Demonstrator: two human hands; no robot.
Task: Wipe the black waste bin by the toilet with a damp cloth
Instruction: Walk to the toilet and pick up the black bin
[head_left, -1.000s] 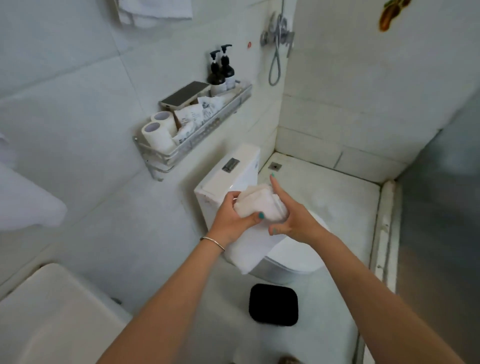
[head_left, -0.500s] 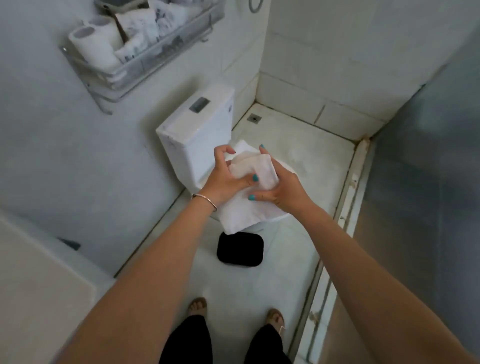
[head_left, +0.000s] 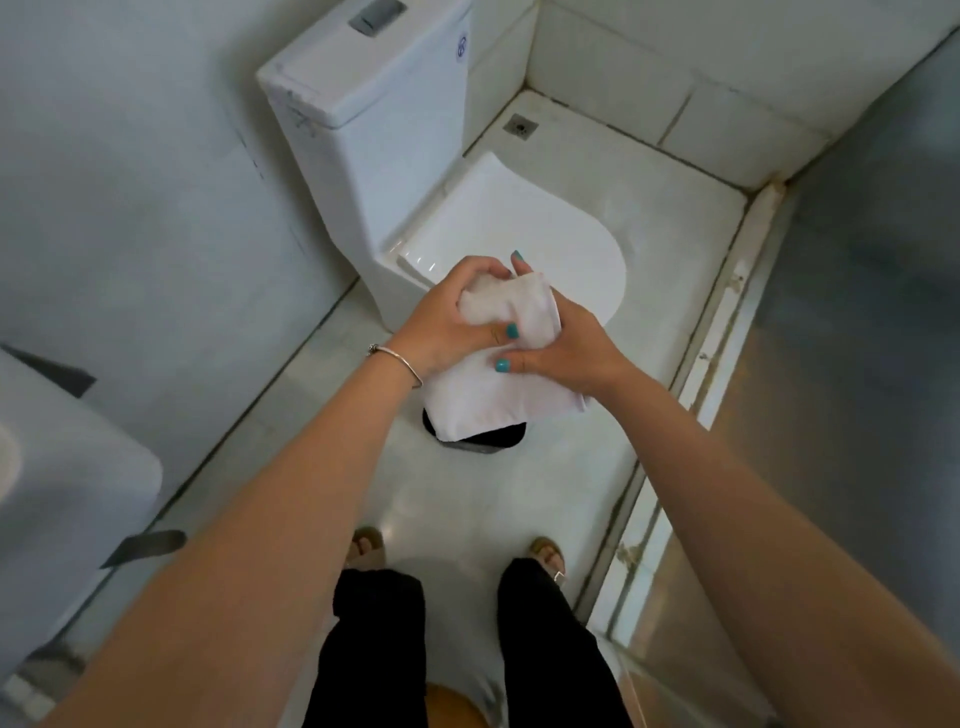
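Observation:
A white cloth (head_left: 498, 395) is bunched between both hands at chest height over the floor in front of the toilet. My left hand (head_left: 447, 322) grips its upper left part; a thin bracelet sits on that wrist. My right hand (head_left: 566, 348) clasps the cloth from the right, thumb pressed on the fabric. The cloth's lower flap hangs down and covers most of the black waste bin (head_left: 488, 441), which stands on the floor directly below; only its near dark edge shows.
A white toilet (head_left: 519, 234) with closed lid and cistern (head_left: 374, 104) stands against the left wall. A floor drain (head_left: 521, 126) lies behind it. A raised sill and glass partition (head_left: 727, 332) run along the right. My feet (head_left: 548, 553) stand just short of the bin. A white basin (head_left: 62, 467) juts in at left.
The view has tilted further down: the wall shelf has left the frame and my legs now show. Both hands keep hold of the cloth, which now hangs over the bin.

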